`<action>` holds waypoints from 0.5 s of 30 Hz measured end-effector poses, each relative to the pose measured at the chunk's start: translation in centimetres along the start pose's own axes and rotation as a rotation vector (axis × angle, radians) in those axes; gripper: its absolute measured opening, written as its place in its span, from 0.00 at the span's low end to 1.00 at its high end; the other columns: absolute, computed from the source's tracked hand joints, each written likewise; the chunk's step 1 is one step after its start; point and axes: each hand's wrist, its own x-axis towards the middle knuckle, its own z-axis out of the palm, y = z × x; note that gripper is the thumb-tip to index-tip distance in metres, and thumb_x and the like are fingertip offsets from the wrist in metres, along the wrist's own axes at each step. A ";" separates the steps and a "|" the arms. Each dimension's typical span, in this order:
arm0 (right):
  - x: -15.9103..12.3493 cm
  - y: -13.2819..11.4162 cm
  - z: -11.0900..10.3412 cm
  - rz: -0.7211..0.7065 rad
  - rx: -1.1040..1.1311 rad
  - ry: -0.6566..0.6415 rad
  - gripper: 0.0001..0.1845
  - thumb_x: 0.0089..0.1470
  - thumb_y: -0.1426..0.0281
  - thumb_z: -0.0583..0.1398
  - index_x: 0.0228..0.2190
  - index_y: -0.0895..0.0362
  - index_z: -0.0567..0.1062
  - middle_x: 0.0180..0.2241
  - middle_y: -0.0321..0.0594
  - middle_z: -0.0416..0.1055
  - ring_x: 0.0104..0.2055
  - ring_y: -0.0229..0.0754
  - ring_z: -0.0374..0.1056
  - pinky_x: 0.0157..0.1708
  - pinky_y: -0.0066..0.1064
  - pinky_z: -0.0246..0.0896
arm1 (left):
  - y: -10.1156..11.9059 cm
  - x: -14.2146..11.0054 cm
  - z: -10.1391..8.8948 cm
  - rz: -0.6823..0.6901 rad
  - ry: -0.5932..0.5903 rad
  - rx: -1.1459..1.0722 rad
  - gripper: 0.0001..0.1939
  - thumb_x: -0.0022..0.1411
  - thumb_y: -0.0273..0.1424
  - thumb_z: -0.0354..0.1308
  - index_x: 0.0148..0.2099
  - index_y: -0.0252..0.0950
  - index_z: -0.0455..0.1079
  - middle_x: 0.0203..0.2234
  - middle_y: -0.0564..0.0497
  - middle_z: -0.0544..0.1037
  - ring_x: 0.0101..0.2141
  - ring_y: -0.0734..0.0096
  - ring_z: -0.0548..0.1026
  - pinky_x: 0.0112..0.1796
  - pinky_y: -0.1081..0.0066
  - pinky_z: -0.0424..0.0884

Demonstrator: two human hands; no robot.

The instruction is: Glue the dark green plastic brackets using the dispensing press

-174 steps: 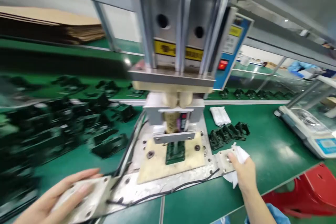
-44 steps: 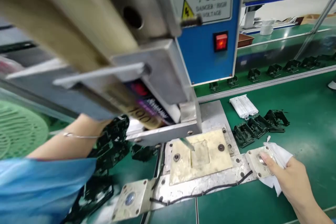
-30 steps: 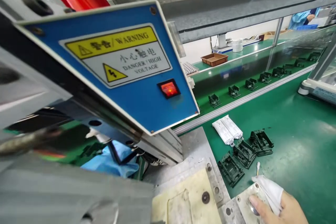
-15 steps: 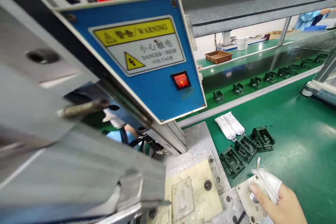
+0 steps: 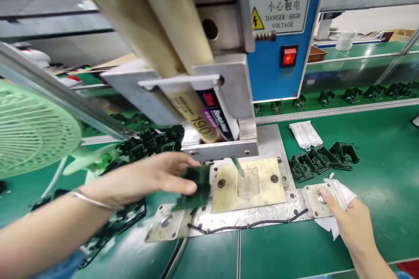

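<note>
Blurred by motion, my left hand (image 5: pixel 173 174) reaches in from the left, closed on a dark plastic frame part (image 5: pixel 199 187). This part is beside the cream fixture plate (image 5: pixel 225 196), which has a shallow rectangular recess. Above it a dispenser holds a twin adhesive cartridge (image 5: pixel 209 117), its nozzle (image 5: pixel 237 166) pointing down over the plate. My right hand (image 5: pixel 355 222) has its thumb on the metal button box (image 5: pixel 316 202) and its fingers around a white cloth (image 5: pixel 343 194). A small white tip shows above the cloth.
Several dark frame parts (image 5: pixel 322 159) lie behind my right hand beside white twin cartridges (image 5: pixel 306 134). More are piled (image 5: pixel 153 141) at left, near a green fan (image 5: pixel 36 128). A second button box (image 5: pixel 165 222) and a black cable (image 5: pixel 248 226) edge the fixture.
The view has swung left and back, bringing the dispenser, fan and left side into sight. My left hand now appears with a dark frame part. My right hand remains at the button box.
</note>
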 end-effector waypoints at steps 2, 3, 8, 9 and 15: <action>0.1 0.1 0.0 -0.003 0.006 0.016 0.33 0.44 0.42 0.68 0.39 0.57 0.83 0.31 0.40 0.80 0.34 0.51 0.74 0.31 0.33 0.66 | -0.6 -0.7 2.5 -0.094 -0.253 -0.102 0.37 0.29 0.45 0.80 0.42 0.34 0.76 0.38 0.44 0.82 0.44 0.49 0.79 0.43 0.59 0.77; 0.1 0.1 0.0 -0.011 0.008 0.021 0.33 0.44 0.42 0.67 0.39 0.58 0.83 0.31 0.41 0.80 0.34 0.51 0.75 0.31 0.33 0.66 | -0.7 -0.8 3.9 -0.121 -0.332 -0.163 0.37 0.30 0.42 0.80 0.44 0.35 0.76 0.40 0.44 0.81 0.46 0.50 0.78 0.45 0.60 0.76; 0.1 -0.2 0.1 -0.053 0.002 0.030 0.33 0.46 0.43 0.67 0.39 0.60 0.83 0.30 0.42 0.80 0.33 0.52 0.75 0.30 0.34 0.67 | -0.4 0.9 8.4 -0.013 -0.395 -0.391 0.31 0.38 0.36 0.79 0.44 0.35 0.72 0.39 0.46 0.79 0.45 0.56 0.78 0.49 0.60 0.74; 0.1 -0.2 0.1 -0.055 0.010 0.027 0.33 0.46 0.44 0.67 0.40 0.60 0.83 0.31 0.43 0.81 0.34 0.52 0.75 0.30 0.34 0.68 | -0.4 1.4 8.7 0.033 -0.406 -0.409 0.30 0.40 0.37 0.79 0.44 0.36 0.71 0.40 0.46 0.79 0.46 0.57 0.77 0.50 0.60 0.74; 0.0 -0.5 0.2 -0.056 0.019 0.031 0.33 0.47 0.45 0.67 0.40 0.61 0.83 0.33 0.45 0.81 0.36 0.54 0.76 0.31 0.35 0.69 | -0.5 3.1 9.4 0.341 -0.302 -0.258 0.29 0.49 0.42 0.75 0.49 0.39 0.68 0.46 0.47 0.77 0.42 0.61 0.78 0.47 0.58 0.77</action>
